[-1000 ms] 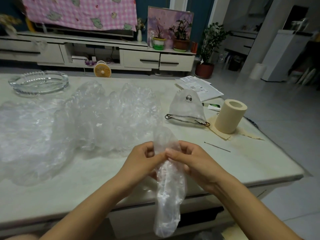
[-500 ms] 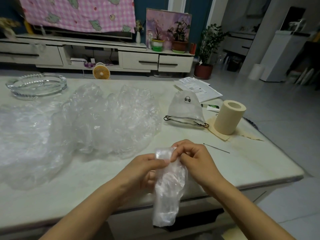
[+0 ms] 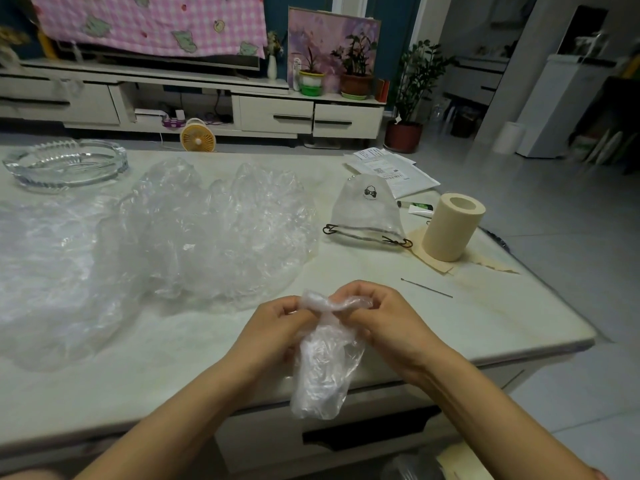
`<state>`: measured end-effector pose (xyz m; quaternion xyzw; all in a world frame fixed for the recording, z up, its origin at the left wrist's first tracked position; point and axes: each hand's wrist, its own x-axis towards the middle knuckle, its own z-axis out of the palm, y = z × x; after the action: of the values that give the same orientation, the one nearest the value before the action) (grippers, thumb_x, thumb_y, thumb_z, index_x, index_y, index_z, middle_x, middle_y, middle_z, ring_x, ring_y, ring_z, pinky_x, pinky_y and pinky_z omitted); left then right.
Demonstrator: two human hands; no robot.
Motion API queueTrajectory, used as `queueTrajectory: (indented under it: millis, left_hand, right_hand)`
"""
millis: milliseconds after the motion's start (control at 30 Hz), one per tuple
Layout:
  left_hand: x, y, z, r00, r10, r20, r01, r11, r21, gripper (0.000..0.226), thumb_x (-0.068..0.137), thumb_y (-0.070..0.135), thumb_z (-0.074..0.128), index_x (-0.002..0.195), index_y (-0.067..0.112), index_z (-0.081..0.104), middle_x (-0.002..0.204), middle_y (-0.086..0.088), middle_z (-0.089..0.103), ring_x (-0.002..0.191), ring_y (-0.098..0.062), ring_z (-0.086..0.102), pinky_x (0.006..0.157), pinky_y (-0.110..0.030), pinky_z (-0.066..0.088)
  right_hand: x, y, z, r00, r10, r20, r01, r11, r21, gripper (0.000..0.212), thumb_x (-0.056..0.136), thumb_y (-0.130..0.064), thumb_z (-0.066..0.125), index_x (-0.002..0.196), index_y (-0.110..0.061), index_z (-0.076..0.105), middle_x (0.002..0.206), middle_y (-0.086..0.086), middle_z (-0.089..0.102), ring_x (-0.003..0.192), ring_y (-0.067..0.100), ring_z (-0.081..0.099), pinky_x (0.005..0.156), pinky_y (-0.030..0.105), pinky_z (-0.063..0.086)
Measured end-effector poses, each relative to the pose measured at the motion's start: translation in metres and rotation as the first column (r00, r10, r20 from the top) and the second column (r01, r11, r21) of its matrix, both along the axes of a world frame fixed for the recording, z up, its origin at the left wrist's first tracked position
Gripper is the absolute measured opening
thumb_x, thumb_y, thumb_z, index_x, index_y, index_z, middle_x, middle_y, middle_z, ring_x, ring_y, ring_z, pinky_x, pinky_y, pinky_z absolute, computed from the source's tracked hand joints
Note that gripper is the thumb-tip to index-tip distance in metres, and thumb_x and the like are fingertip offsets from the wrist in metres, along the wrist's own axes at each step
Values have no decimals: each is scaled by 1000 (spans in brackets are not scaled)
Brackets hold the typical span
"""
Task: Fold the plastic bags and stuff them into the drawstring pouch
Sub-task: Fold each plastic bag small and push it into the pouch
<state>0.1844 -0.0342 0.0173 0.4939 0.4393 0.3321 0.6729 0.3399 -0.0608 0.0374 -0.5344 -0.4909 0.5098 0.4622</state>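
A clear plastic bag (image 3: 322, 368), bunched into a narrow strip, hangs over the table's front edge. My left hand (image 3: 273, 327) and my right hand (image 3: 384, 323) both pinch its folded-over top, fingers curled, thumbs close together. A heap of crumpled clear plastic bags (image 3: 194, 230) lies on the table behind my hands and spreads to the left. The translucent drawstring pouch (image 3: 365, 213), with a small black logo and dark cord, lies flat at the right rear, apart from both hands.
A glass ashtray (image 3: 65, 164) stands at the far left. A beige paper roll (image 3: 452, 226) stands right of the pouch, with papers (image 3: 391, 171) behind it. A thin needle-like stick (image 3: 426, 288) lies near the right hand. The table edge (image 3: 519, 355) runs close to the right.
The bag's top has been folded down, so the hanging strip is shorter. Both hands have dropped a little and closed in on the fold.
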Motion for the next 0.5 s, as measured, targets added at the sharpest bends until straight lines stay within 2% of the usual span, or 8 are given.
queueTrajectory:
  millis: [33, 100, 167, 233, 333, 400, 467, 500]
  left_hand:
    - [0, 1, -1, 999, 6, 33, -4, 997, -78, 33, 84, 15, 56, 109, -7, 62, 94, -29, 62, 82, -30, 56, 75, -37, 40]
    - [0, 3, 0, 994, 32, 100, -12, 981, -191, 39, 84, 20, 47, 108, -8, 60, 94, -35, 61, 77, -32, 58, 72, -35, 46]
    - [-1, 6, 1, 989, 11, 144, 22, 973, -230, 41, 92, 31, 40, 103, -2, 61, 79, -23, 64, 60, -26, 62, 57, -28, 52]
    - [-2, 3, 4, 989, -67, 134, 94, 973, -211, 49, 91, 45, 43, 102, 2, 64, 82, -18, 66, 62, -24, 64, 57, -29, 53]
    - [-1, -2, 3, 991, -101, 93, 113, 984, -138, 32, 87, 25, 57, 107, 2, 66, 93, -18, 66, 73, -24, 63, 62, -31, 52]
    - [-2, -2, 0, 996, -39, 80, 47, 993, -106, 19, 90, 11, 56, 102, 1, 66, 90, -17, 69, 72, -24, 66, 66, -35, 52]
    - [-2, -2, -2, 997, 34, 70, -30, 998, -51, 15, 92, 10, 55, 98, 1, 66, 94, -20, 71, 82, -32, 68, 79, -43, 52]
    - [-2, -1, -3, 996, 67, 51, -66, 998, -7, 15, 92, 11, 56, 100, 2, 66, 95, -20, 71, 86, -34, 68, 82, -44, 52]
  right_hand:
    - [0, -1, 0, 999, -6, 36, 5, 1000, 29, 33, 79, 17, 52, 71, -11, 65, 77, 6, 66, 72, 16, 60, 64, 24, 48]
    - [2, -1, -1, 993, -21, 119, 7, 994, 113, 46, 74, 23, 45, 62, -16, 65, 84, 0, 72, 77, 13, 65, 65, 26, 52]
    - [4, 0, -3, 980, -21, 198, -19, 980, 199, 53, 68, 27, 40, 57, -18, 65, 85, -4, 73, 83, 8, 66, 68, 28, 53]
    - [4, 1, -7, 965, -21, 261, -53, 960, 274, 53, 65, 30, 42, 54, -17, 65, 82, -7, 70, 81, 2, 64, 67, 21, 51]
    - [3, 1, -10, 924, -23, 382, -106, 944, 312, 52, 65, 27, 46, 58, -18, 70, 90, -7, 63, 86, 1, 59, 73, 16, 47]
    - [5, 2, -7, 956, 33, 293, -103, 968, 227, 48, 71, 20, 47, 65, -20, 73, 95, -5, 64, 91, 4, 59, 76, 19, 49]
    - [9, 4, -1, 996, 88, 5, -88, 994, 67, 33, 70, 0, 51, 89, -16, 73, 97, 1, 67, 90, 12, 63, 75, 26, 52]
    - [12, 4, 1, 984, 108, -143, -112, 994, -16, 37, 69, -9, 53, 102, -15, 68, 101, 5, 67, 91, 17, 65, 75, 30, 53]
